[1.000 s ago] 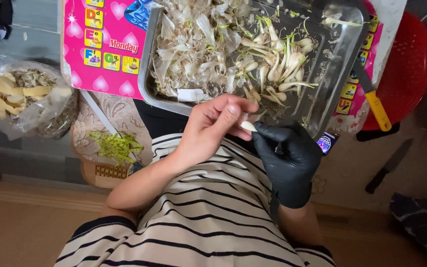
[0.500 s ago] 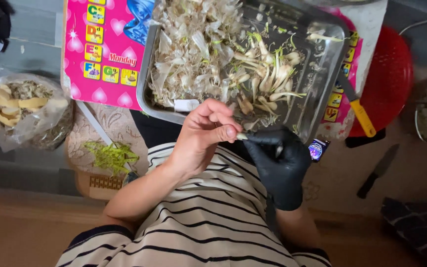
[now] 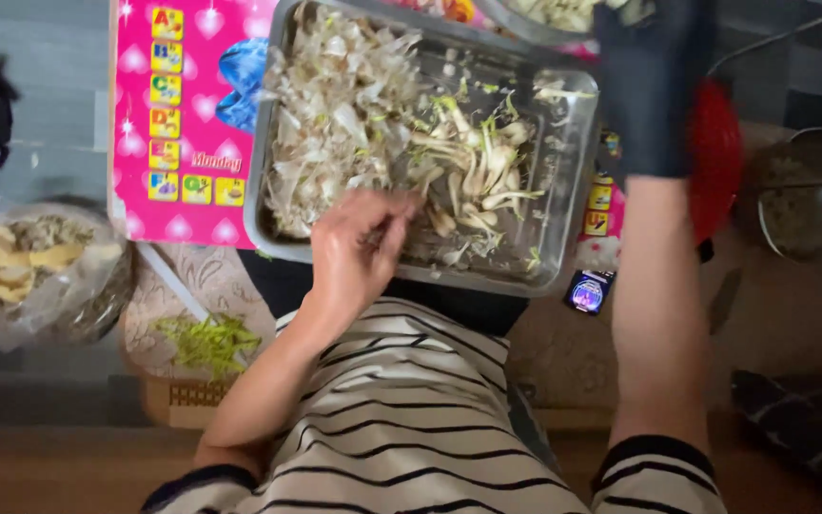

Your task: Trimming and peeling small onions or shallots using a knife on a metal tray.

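A metal tray [image 3: 563, 247] holds a heap of pale peelings [image 3: 335, 114] and several white bulbs with green stalks [image 3: 473, 181]. My left hand [image 3: 354, 252], bare, reaches over the tray's near rim with bent fingers resting on the peelings; nothing shows in its grasp. My right hand [image 3: 654, 86], in a black glove, is stretched far past the tray towards a bowl [image 3: 544, 14] at the top edge. Its fingertips are blurred and partly cut off. My striped shirt fills the bottom.
A pink lettered mat [image 3: 183, 114] lies under the tray. A clear bag of yellowish pieces [image 3: 30, 271] sits left. Green scraps [image 3: 206, 343] lie on a woven mat. A red colander [image 3: 720, 162], a pot [image 3: 801, 200] and a small dark gadget [image 3: 590, 290] are right.
My hands were together over my lap holding a white piece. They have parted: the left went forward into the tray, the gloved right swung up and away to the far bowl.
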